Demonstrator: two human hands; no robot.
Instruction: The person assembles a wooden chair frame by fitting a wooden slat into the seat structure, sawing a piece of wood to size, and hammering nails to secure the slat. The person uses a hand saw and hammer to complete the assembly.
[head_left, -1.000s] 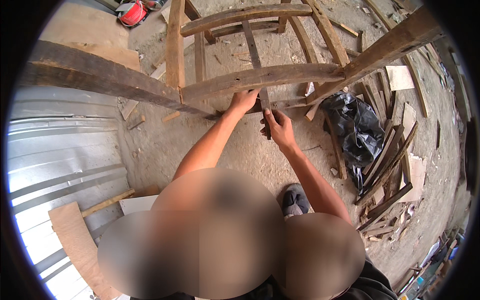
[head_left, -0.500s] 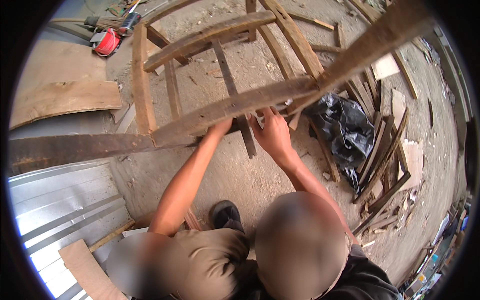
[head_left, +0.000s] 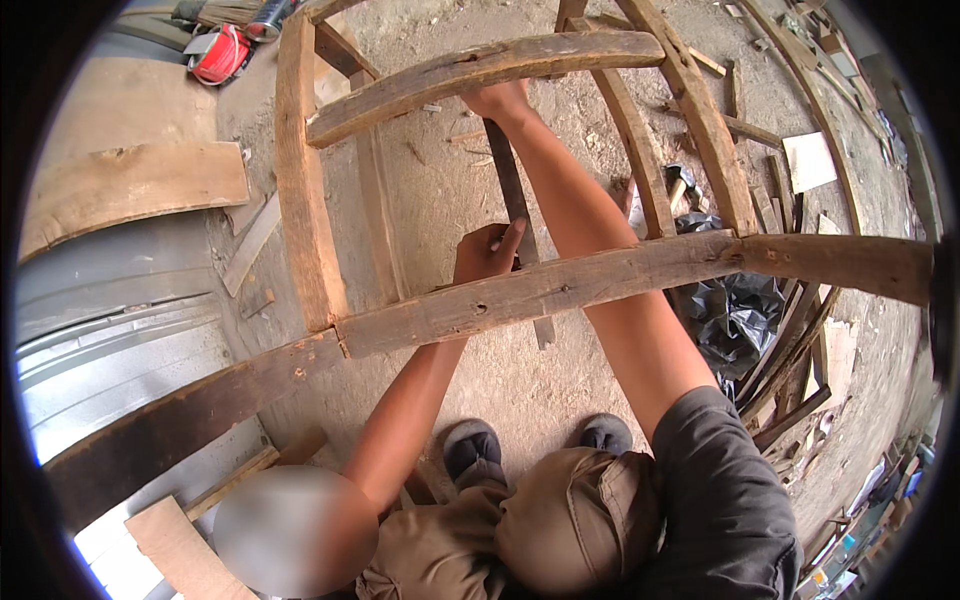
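A worn wooden frame of curved rails and posts, looking like a chair or bench frame, stands in front of me. Through it runs a narrow dark wooden slat, its lower end showing below the near rail. My left hand reaches under that rail and is closed on the slat's lower part, thumb lying along it. My right forearm passes under the near rail to the far curved rail. There my right hand is closed around the slat's upper end, its fingers partly hidden by the rail.
Black plastic sheeting and scrap wood strips lie to the right. A red bucket stands far left, near a curved plank. Corrugated metal sheet lies at left. My shoes are just below the frame.
My right hand has moved from the near rail up to the far rail. The left hand has shifted right and farther in, onto the slat. The frame appears lower and turned in view.
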